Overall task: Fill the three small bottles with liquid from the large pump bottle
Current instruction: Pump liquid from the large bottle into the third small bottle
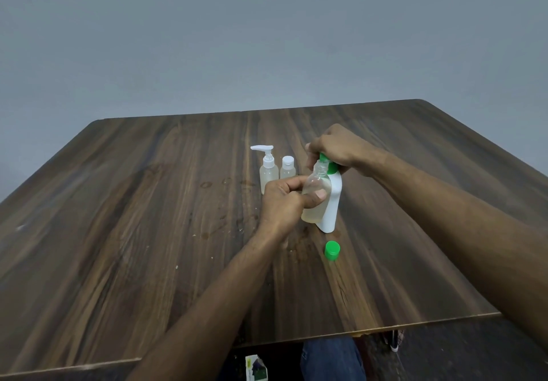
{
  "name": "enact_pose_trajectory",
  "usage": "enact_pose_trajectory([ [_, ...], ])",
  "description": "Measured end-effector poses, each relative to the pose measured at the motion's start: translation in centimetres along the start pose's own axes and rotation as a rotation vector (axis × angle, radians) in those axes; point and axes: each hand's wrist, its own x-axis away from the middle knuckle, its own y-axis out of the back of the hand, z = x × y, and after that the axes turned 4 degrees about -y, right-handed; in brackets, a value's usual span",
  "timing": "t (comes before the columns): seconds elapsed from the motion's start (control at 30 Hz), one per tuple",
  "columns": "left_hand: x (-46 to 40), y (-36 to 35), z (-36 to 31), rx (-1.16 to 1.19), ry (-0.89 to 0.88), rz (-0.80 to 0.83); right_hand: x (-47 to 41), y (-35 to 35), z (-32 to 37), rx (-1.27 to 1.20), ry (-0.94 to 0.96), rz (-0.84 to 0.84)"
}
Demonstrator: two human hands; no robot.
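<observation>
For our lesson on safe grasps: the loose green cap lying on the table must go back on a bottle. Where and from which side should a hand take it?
Pinch the green cap across its round side wall, coming straight down from above with thumb and fingers. It lies apart from the large white pump bottle on bare table, so there is room around it; its short, round shape probably suits a two-finger pinch.

Light: soft, even, fairly dim, no clear source.
Shadows: faint, just under the arms.
Glare: dull sheen across the table (148, 202).
Focus: slightly soft throughout.
Edges: wide-angle bending of the table's sides.
</observation>
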Motion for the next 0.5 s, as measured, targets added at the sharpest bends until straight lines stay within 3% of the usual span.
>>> enact_pose_trajectory([
  [0.2,-0.05,0.03,-0.07,-0.005,0.0,-0.002,0.28,0.56,0.35,-0.101,-0.051,0.102],
  [0.5,-0.15,-0.01,0.12,0.0,0.0,-0.001,0.32,0.06,0.27,-0.02,-0.001,0.018],
])
